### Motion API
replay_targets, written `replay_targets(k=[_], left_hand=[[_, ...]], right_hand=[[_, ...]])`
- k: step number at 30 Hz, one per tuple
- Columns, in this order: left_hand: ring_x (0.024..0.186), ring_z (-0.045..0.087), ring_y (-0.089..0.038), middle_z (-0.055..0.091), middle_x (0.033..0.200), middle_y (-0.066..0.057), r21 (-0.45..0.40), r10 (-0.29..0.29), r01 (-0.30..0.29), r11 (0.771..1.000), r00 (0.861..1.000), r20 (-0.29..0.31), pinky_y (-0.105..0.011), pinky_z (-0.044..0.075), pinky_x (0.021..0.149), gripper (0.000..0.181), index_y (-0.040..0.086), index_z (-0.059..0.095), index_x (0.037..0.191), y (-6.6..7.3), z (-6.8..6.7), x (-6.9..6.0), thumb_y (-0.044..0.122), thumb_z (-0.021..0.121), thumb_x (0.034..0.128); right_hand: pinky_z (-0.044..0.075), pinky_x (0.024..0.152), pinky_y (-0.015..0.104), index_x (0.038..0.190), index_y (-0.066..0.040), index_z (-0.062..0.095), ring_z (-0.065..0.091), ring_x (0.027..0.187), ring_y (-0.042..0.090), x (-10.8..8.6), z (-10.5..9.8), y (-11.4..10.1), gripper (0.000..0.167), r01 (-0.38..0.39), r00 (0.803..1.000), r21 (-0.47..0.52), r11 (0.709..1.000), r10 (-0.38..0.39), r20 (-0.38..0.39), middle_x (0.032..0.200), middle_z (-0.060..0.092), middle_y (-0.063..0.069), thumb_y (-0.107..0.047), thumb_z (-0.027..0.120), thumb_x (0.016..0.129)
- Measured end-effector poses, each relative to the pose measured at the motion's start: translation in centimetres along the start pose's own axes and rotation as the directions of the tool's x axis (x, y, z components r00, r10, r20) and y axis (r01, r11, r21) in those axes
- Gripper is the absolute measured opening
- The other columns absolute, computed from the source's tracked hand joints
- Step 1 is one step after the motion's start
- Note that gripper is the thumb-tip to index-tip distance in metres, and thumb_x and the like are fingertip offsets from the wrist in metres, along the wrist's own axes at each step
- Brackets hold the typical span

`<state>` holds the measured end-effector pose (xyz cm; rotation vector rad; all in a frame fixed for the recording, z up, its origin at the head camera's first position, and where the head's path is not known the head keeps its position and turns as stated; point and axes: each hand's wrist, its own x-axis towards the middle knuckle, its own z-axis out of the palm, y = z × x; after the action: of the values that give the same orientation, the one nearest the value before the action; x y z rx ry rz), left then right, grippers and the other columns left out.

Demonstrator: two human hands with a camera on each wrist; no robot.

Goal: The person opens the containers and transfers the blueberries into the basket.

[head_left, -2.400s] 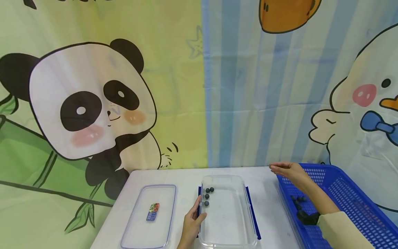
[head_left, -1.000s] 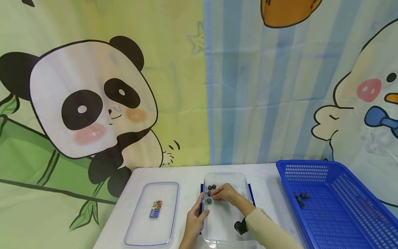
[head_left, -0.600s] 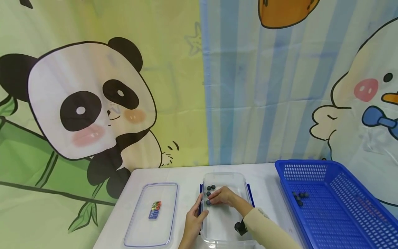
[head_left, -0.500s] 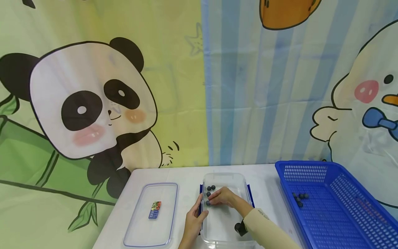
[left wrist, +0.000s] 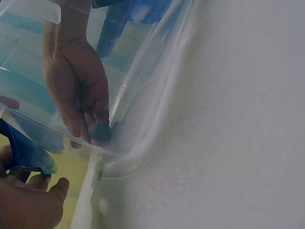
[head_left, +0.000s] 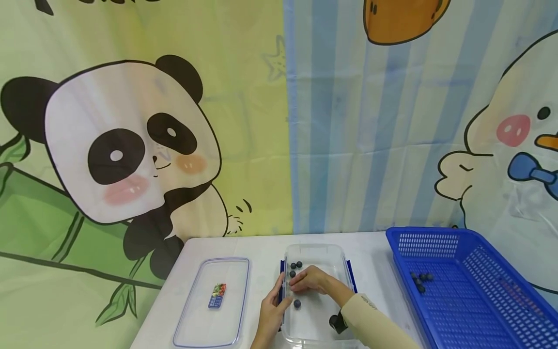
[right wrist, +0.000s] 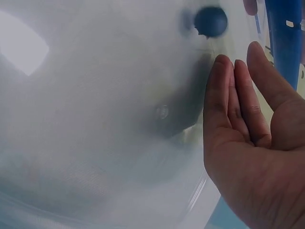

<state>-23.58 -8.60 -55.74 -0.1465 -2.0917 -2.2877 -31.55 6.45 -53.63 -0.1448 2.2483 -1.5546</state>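
Head view had the lone blueberry (head_left: 297, 304) inside the clear box (head_left: 316, 249), by its left wall, with three more blueberries (head_left: 292, 274) up toward the far left corner. Right hand (head_left: 311, 279) was in the box, fingers straight and together, thumb apart, pinching nothing I could see. Left hand (head_left: 269, 312) gripped the box at its left wall, by the blue latch (left wrist: 28, 155). What mattered — the lone blueberry lay on the near side of the right fingertips, close but apart, and just right of the left thumb, so the left was nearer. Round, so no long axis; the box's ran toward the table's (head_left: 266, 249) far edge. Lid (head_left: 209, 322) toward the left edge, blue basket (head_left: 471, 310) at the right — few berries (head_left: 420, 288) in it.
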Motion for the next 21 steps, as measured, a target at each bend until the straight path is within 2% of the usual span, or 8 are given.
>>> replay_targets(k=[4, 10, 13, 17, 21], left_hand=[[0.135, 0.022, -0.027, 0.028, 0.147, -0.009, -0.005, -0.013, 0.013, 1.0, 1.0, -0.008, -0.036, 0.019, 0.108, 0.061, 0.012, 0.039, 0.14, -0.1, 0.2, -0.1, 0.004, 0.059, 0.0832], [0.135, 0.021, -0.026, 0.028, 0.147, -0.007, -0.012, -0.023, 0.022, 1.0, 1.0, -0.002, -0.035, 0.017, 0.108, 0.063, 0.013, 0.039, 0.14, -0.5, 0.3, 0.0, 0.004, 0.06, 0.0823], [0.135, 0.021, -0.026, 0.029, 0.147, -0.006, 0.004, -0.011, 0.011, 1.0, 1.0, 0.0, -0.034, 0.017, 0.107, 0.063, 0.013, 0.039, 0.14, -0.4, 0.2, 0.1, 0.003, 0.06, 0.0822], [0.135, 0.022, -0.024, 0.032, 0.146, -0.004, 0.033, 0.007, -0.007, 0.999, 1.0, -0.004, -0.032, 0.018, 0.107, 0.062, 0.013, 0.04, 0.14, -0.2, 0.0, 0.1, 0.002, 0.059, 0.0823], [0.135, 0.023, -0.024, 0.033, 0.145, -0.004, 0.05, 0.017, -0.016, 0.999, 1.0, -0.006, -0.033, 0.018, 0.108, 0.061, 0.013, 0.041, 0.14, -0.2, -0.1, 0.1, 0.001, 0.059, 0.0825]], right_hand=[[0.056, 0.07, 0.029, 0.089, 0.003, 0.072, 0.066, 0.071, 0.016, -0.4, -0.3, -0.2, 0.017, -0.013, 0.999, -0.023, 1.0, 0.014, 0.03, 0.08, 0.07, 0.011, -0.001, 0.074, 0.073], [0.055, 0.07, 0.028, 0.082, -0.002, 0.073, 0.065, 0.071, 0.014, -1.6, -0.9, -0.9, 0.01, -0.058, 0.993, -0.136, 0.989, 0.071, 0.098, 0.076, 0.07, 0.007, -0.004, 0.075, 0.073], [0.055, 0.074, 0.032, 0.085, 0.002, 0.072, 0.066, 0.074, 0.017, -2.1, -1.0, -1.0, 0.011, -0.095, 0.986, -0.119, 0.988, 0.11, 0.127, 0.08, 0.07, 0.011, 0.001, 0.072, 0.075], [0.056, 0.075, 0.035, 0.089, 0.006, 0.07, 0.067, 0.075, 0.021, -2.9, -1.2, -1.4, 0.012, -0.103, 0.978, -0.077, 0.992, 0.115, 0.174, 0.082, 0.07, 0.015, 0.004, 0.068, 0.077], [0.055, 0.077, 0.037, 0.091, 0.008, 0.069, 0.067, 0.078, 0.022, -3.4, -1.7, -2.0, 0.013, -0.079, 0.956, -0.062, 0.995, 0.093, 0.279, 0.085, 0.07, 0.015, 0.005, 0.065, 0.079]])
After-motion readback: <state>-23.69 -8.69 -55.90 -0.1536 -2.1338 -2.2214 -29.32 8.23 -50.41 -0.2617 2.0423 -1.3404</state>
